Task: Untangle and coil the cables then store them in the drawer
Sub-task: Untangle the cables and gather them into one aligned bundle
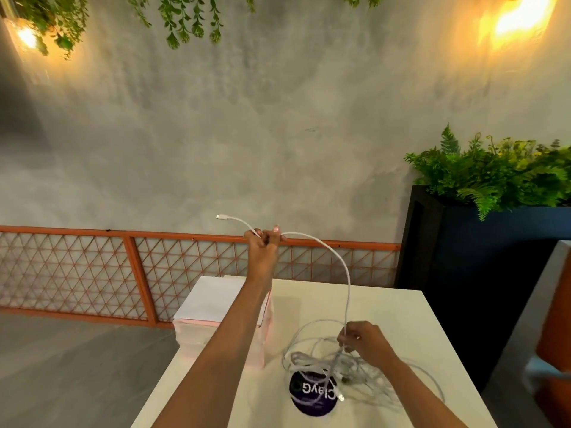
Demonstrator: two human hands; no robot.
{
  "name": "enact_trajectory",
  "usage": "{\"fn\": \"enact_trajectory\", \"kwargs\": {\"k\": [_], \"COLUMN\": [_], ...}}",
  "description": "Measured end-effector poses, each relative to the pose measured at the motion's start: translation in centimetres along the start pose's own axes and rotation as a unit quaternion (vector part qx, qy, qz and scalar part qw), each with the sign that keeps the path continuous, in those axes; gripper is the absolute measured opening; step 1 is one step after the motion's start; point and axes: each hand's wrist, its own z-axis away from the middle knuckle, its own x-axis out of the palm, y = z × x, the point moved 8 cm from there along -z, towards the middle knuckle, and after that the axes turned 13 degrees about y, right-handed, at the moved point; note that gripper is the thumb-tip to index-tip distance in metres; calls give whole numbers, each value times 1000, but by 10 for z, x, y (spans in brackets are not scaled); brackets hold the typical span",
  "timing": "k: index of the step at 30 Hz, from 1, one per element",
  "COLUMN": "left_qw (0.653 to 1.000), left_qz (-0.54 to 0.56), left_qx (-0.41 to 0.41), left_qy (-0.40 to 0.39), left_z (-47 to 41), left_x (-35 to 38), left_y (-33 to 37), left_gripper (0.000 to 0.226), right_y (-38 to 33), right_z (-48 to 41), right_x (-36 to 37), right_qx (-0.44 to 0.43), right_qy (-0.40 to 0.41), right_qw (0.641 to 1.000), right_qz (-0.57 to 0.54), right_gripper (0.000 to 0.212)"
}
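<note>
Left hand [265, 242], raised at centre frame, is pinching a white cable [336, 261] just behind its plug [222, 216]; the plug end is sticking out to the upper left of the fist. From there the cable is arcing right and dropping to the right hand [367, 339], low and right of centre, which is closed loosely around the same strand just above the tangle [333, 362].

Tangle is lying on the white table [401, 307], partly covering a dark round sticker [312, 396]. A pale drawer unit [216, 307] is standing left of it, behind the left forearm; whether a drawer is open, cannot tell.

Step in hand, as judged: drawing one cable free of the heap.

- Best to be letting the strand slide through the right hand, not gripping hard.
- Where it is snagging, loosen the loop by hand rather than tugging; pulling probably tightens knots.
- Keep the heap pinned to the table.
</note>
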Motion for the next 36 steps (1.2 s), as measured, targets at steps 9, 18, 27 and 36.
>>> {"fn": "enact_trajectory", "kwargs": {"k": [9,18,27,36], "left_qw": [979,926,874,904], "left_qz": [-167,-185,-263,-254], "left_qx": [-45,-124,-145,-111], "left_qy": [-107,-305,-381,-327], "left_z": [22,71,80,62], "left_x": [-1,16,13,2], "left_y": [-74,-115,-133,-122], "left_gripper": [22,28,51,47], "right_y": [-58,-84,-66,-17], "right_z": [-9,-10,-12,-17], "right_x": [-48,-61,-55,-70], "right_qx": [-74,-65,-33,135], "right_qy": [36,40,61,140], "right_qw": [996,992,994,977], "right_qz": [-18,-104,-84,-92], "right_gripper": [13,11,11,32]}}
